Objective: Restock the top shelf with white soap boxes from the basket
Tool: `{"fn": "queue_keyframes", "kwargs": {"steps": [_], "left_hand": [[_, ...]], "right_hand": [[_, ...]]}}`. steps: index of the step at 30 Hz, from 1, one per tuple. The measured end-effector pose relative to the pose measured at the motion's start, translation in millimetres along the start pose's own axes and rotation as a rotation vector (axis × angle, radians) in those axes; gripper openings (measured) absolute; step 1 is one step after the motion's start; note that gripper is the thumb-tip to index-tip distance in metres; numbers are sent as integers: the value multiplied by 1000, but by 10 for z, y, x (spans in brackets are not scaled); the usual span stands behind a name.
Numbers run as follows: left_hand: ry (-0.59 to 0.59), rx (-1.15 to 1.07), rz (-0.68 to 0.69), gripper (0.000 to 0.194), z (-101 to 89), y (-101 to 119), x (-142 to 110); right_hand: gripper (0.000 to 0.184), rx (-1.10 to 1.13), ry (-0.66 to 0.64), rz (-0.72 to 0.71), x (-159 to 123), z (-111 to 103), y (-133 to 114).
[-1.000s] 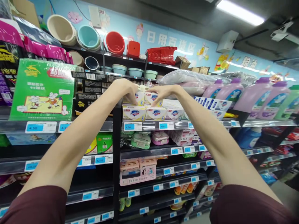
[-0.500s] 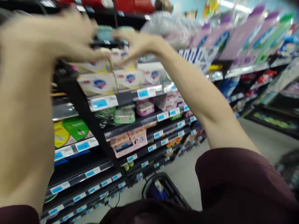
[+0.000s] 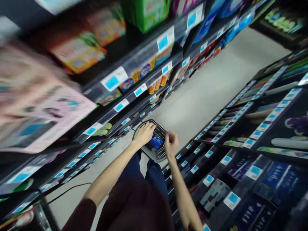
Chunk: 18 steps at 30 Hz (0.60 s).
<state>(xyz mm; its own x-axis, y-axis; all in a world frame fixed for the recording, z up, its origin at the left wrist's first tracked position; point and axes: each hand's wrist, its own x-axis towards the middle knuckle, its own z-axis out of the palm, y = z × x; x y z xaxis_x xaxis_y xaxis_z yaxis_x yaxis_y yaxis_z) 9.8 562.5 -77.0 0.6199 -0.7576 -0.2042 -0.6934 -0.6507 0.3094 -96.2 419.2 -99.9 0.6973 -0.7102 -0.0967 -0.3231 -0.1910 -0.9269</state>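
I am looking down at the aisle floor. A black shopping basket [image 3: 160, 153] stands there just ahead of my legs, with a blue package [image 3: 156, 141] inside it. My left hand [image 3: 144, 133] is over the basket's left rim with its fingers pointing down into it. They are smeared, and anything under them is hidden. My right hand [image 3: 171, 143] hovers above the basket's right side, its fingers curled into a loose fist. I cannot make out what it holds, if anything.
Dark shelves with blue price tags line both sides of the narrow grey floor [image 3: 211, 86]. A blurred pink package [image 3: 43, 112] fills the near left. A dark cable [image 3: 69, 190] lies on the floor at the left.
My view has swung from the upper soap shelf down to the floor. Both hands have dropped from the soap boxes to the basket.
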Motion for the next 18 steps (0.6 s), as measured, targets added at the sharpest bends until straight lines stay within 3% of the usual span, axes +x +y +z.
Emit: {"fn": "queue_keyframes", "kwargs": {"steps": [2,5,7,9,11,14,16,18], "left_hand": [[-176,9,-7,49,1233,-327,373],[-294,15,2,53,2897,-870,854],[-316,4,3,53,3739,-1169,1143],[-318,-30,9,54,4331,-1387,1401],[-320,-88,12,56,4692,-1532,1593],[-318,-209,-40,54,4852,-1617,1647],[-277,-311,-126,54,4702,-1564,1496],[-184,-431,-250,56,4337,-1404,1230]], "right_hand": [[29,-59,-49,129,-436,7,1025],[17,-155,-69,350,-1218,-44,2440],[21,-172,-67,476,-1639,-77,3195],[25,-177,-33,543,-1849,-83,3704],[24,-183,-26,565,-1838,-59,3939],[26,-177,-72,536,-1602,11,3874],[29,-160,-102,508,-1437,58,3654],[30,-134,-123,462,-1294,92,3356]]}}
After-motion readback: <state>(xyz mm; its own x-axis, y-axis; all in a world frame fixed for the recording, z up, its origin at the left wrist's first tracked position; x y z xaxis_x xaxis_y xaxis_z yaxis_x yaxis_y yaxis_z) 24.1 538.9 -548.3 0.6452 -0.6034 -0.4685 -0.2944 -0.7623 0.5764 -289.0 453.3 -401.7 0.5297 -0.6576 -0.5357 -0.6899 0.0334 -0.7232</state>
